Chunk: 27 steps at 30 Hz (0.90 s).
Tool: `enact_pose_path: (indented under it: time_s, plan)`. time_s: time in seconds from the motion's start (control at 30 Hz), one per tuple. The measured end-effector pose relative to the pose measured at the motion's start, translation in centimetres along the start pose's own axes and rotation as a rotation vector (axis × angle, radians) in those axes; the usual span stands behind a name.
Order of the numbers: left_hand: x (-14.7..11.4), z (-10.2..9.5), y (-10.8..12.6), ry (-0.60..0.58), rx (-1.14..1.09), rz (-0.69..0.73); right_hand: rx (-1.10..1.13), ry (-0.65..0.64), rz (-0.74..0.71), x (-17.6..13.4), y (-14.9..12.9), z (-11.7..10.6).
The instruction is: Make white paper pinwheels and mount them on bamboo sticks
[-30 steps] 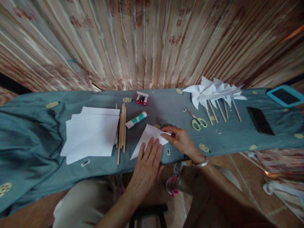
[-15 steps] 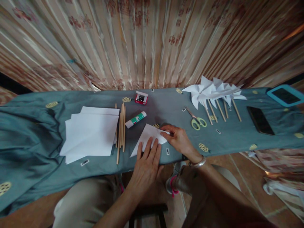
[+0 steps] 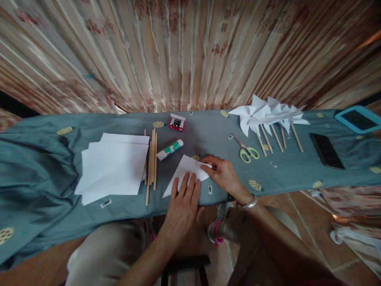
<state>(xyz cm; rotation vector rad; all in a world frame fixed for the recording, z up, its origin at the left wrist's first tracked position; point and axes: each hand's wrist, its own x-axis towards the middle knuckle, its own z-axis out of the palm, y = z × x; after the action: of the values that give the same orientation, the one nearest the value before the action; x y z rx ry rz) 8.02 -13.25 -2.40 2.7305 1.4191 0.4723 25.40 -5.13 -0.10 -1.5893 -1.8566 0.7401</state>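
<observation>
Evidently for bracing, left hand (image 3: 182, 204) lay flat, gripping nothing, on folded paper (image 3: 183, 166) at its twelve o'clock. Right hand (image 3: 224, 174) pinched the three-o'clock corner, likely to align layers; glue stick (image 3: 170, 149) sat near, at eleven.

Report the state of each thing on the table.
Paper triangle: folded, left hand on it, right hand pinching it
Red box: open
Glue stick: on its side
Scissors: seemingly closed
Paper sheets: unevenly stacked
Wooden sticks: loose
Paper pinwheels: formed, overlapping
Smartphone: screen dark
Tablet: screen dark
</observation>
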Motion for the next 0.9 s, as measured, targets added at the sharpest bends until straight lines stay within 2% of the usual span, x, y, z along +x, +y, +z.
enact_pose_path:
  time_s: [0.23,0.5,0.77,0.9]
  plan:
    - [-0.02,-0.12,0.05,-0.028,0.017,0.006,-0.017,-0.017,0.047,0.03,-0.16,-0.03]
    - [-0.16,-0.09,0.09,-0.055,-0.009,-0.003,-0.106,-0.021,0.026,-0.14,-0.69,-0.18]
    - [-0.12,-0.01,0.13,-0.051,0.034,0.007,-0.225,0.039,-0.158,-0.53,0.01,-0.19]
    - [-0.13,0.03,0.17,-0.059,0.050,0.003,-0.341,0.122,-0.355,-0.58,-0.31,-0.33]
